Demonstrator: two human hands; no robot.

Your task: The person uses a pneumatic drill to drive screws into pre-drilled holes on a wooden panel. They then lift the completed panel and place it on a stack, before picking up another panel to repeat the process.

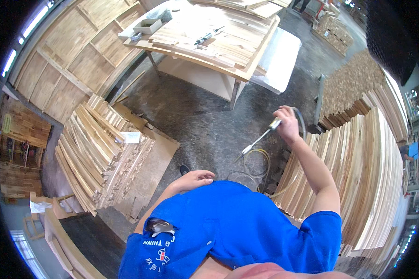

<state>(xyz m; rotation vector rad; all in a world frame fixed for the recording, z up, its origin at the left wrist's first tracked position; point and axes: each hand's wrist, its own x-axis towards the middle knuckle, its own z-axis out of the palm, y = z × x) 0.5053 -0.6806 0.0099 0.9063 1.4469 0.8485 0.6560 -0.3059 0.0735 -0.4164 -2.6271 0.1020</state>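
Note:
My right hand (288, 125) is raised at the right of centre, with its fingers wrapped round the handle of an air blow gun (260, 141). The gun's long thin nozzle slants down to the left, over the floor. From the handle an air hose (303, 122) curves behind my wrist, and loops of yellowish hose (268, 162) hang or lie below. My left hand (195, 179) rests against the front of my blue shirt, its fingers loosely stretched out and nothing seen in them.
A worktable (246, 72) ahead bears wooden boards, a tool (208, 36) and a small box (148, 26). Stacked wooden strips (91, 149) stand at my left, and tall stacks of boards (354, 172) at my right. A white slab (279, 60) sits beside the table.

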